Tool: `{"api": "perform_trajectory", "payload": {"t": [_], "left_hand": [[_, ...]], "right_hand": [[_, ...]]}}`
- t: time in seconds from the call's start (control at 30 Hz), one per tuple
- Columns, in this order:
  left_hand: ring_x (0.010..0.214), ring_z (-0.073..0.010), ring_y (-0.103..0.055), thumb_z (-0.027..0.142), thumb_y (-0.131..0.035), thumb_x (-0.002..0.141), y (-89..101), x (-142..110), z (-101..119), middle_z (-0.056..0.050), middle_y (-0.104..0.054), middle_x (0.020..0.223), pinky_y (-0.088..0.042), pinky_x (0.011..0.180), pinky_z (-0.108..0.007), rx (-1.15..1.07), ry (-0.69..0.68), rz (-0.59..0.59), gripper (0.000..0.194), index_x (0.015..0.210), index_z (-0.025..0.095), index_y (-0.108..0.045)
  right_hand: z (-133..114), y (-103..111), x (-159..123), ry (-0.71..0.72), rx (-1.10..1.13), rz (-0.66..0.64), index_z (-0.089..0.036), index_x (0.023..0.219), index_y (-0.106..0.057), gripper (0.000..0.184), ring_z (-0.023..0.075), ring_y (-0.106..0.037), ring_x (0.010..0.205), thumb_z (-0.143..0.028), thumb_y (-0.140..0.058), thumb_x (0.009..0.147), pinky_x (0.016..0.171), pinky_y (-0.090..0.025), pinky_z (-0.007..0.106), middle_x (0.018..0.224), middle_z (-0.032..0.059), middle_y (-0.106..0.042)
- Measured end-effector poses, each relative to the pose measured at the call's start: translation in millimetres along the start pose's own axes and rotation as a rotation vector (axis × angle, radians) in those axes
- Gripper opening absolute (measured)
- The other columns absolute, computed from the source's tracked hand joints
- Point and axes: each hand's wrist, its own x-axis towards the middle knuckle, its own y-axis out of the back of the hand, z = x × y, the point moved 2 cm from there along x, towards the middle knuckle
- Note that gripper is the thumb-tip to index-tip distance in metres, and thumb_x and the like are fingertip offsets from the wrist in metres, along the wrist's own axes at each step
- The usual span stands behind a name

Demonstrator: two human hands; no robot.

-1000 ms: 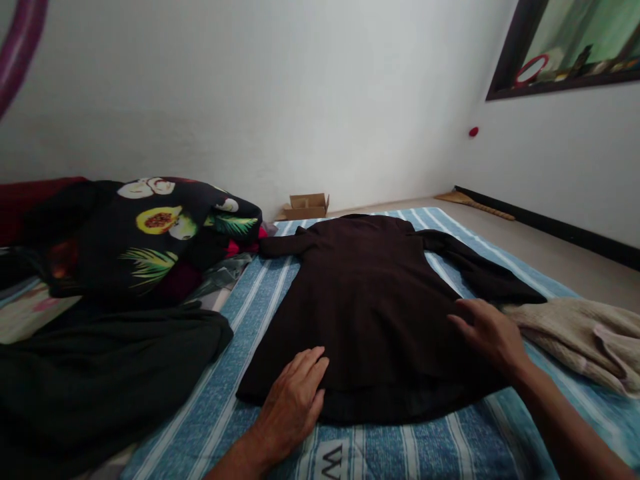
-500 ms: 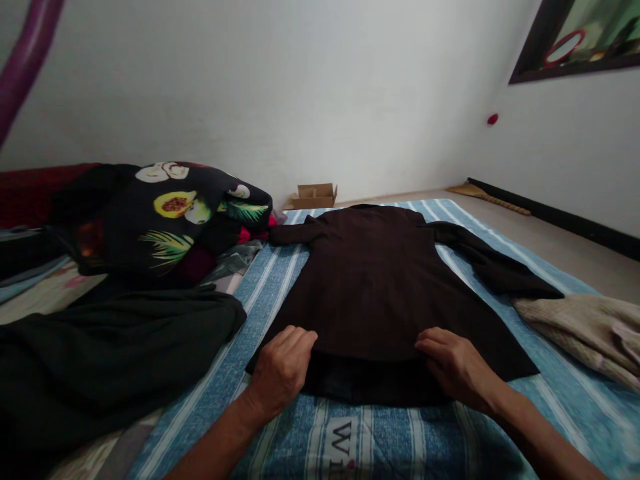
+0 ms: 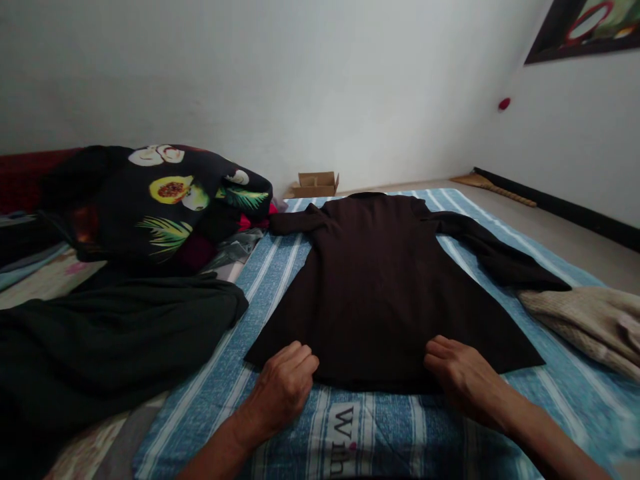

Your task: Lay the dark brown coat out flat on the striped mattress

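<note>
A dark brown long-sleeved dress (image 3: 377,280) lies spread out in front of me, its collar toward the wall and its flared hem near me. My left hand (image 3: 289,377) is closed on the hem, left of the middle. On the right part of the same hem, my right hand (image 3: 457,370) is closed too, fingertips pinching the cloth. The garment's left sleeve is partly tucked or folded, while the right one stretches out to the side. Under the dress is a blue and white striped sheet (image 3: 345,427) with printed letters.
At left lie a dark green garment (image 3: 125,333) and a heap with a black fruit-print cloth (image 3: 200,193). A beige knitted garment (image 3: 580,320) lies at right. A cardboard box (image 3: 315,185) stands by the wall, and a long wooden-looking object (image 3: 495,189) lies on the floor.
Both hands have drawn the upper layer's hem toward me and down. The darker inner layer that showed below it is now covered. The view has shifted slightly.
</note>
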Motion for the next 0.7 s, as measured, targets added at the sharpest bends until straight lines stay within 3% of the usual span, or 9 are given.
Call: {"api": "perform_trajectory", "payload": {"t": [0.23,0.3,0.37,0.43,0.5,0.6,0.7], "left_hand": [[0.064,-0.0152,-0.047,0.003,-0.038,0.073,5.6,-4.6,0.8,-0.003,-0.051,0.066,-0.039,0.057,-0.027,-0.082,0.071,-0.098,0.022,0.070,0.017,-0.055],[0.069,-0.0151,-0.051,0.010,-0.044,0.076,11.7,-7.3,-4.1,-0.003,-0.055,0.071,-0.043,0.061,-0.026,-0.178,0.091,-0.117,0.015,0.075,0.018,-0.057],[0.079,-0.0162,-0.055,0.022,-0.051,0.079,18.5,-11.6,-16.3,-0.004,-0.060,0.081,-0.046,0.070,-0.027,-0.230,0.163,-0.060,0.009,0.083,0.019,-0.059],[0.089,-0.0197,-0.057,0.035,-0.055,0.078,23.8,-17.0,-36.5,-0.006,-0.063,0.091,-0.046,0.080,-0.031,-0.176,0.350,0.065,0.019,0.087,0.019,-0.060],[0.091,-0.0236,-0.058,0.044,-0.054,0.075,24.6,-21.8,-59.8,-0.008,-0.064,0.092,-0.045,0.083,-0.036,-0.091,0.625,0.129,0.029,0.086,0.019,-0.062],[0.082,-0.0249,-0.062,0.050,-0.054,0.069,18.0,-22.2,-85.5,-0.007,-0.066,0.084,-0.048,0.075,-0.035,-0.165,0.968,0.044,0.037,0.084,0.018,-0.063],[0.076,-0.0250,-0.064,0.049,-0.057,0.064,15.4,-14.0,-92.3,-0.005,-0.067,0.073,-0.050,0.067,-0.032,-0.465,1.117,-0.026,0.034,0.077,0.017,-0.064]], "right_hand": [[-9.9,-4.4,-5.5,0.051,-0.079,0.043,-0.019,0.064,-0.053,0.023,0.0158,-0.042,0.063,0.003,-0.048,0.067,0.056,-0.027,0.029,0.067,0.0026,-0.054],[-11.7,-7.4,-5.9,0.040,-0.097,0.027,-0.019,0.066,-0.053,0.021,0.0162,-0.042,0.064,0.001,-0.049,0.067,0.056,-0.028,0.029,0.069,0.0033,-0.054],[-14.5,-10.0,-5.2,0.018,-0.098,0.013,-0.020,0.071,-0.054,0.019,0.0165,-0.043,0.066,-0.002,-0.051,0.067,0.058,-0.029,0.030,0.073,0.0033,-0.055],[-19.2,-12.7,-3.1,0.001,-0.080,0.016,-0.020,0.083,-0.056,0.024,0.0169,-0.045,0.069,-0.004,-0.052,0.066,0.061,-0.030,0.030,0.079,0.0029,-0.056],[-25.6,-16.3,0.3,0.009,-0.066,0.042,-0.020,0.098,-0.054,0.037,0.0172,-0.046,0.072,-0.004,-0.052,0.066,0.063,-0.032,0.030,0.084,0.0029,-0.057],[-34.8,-24.1,6.1,0.041,-0.074,0.069,-0.019,0.102,-0.052,0.041,0.0174,-0.046,0.073,-0.003,-0.052,0.064,0.064,-0.034,0.030,0.087,0.0037,-0.058],[-40.0,-30.1,10.8,0.052,-0.092,0.081,-0.019,0.094,-0.053,0.033,0.0184,-0.047,0.074,-0.005,-0.054,0.064,0.065,-0.034,0.031,0.087,0.0038,-0.057]]}}
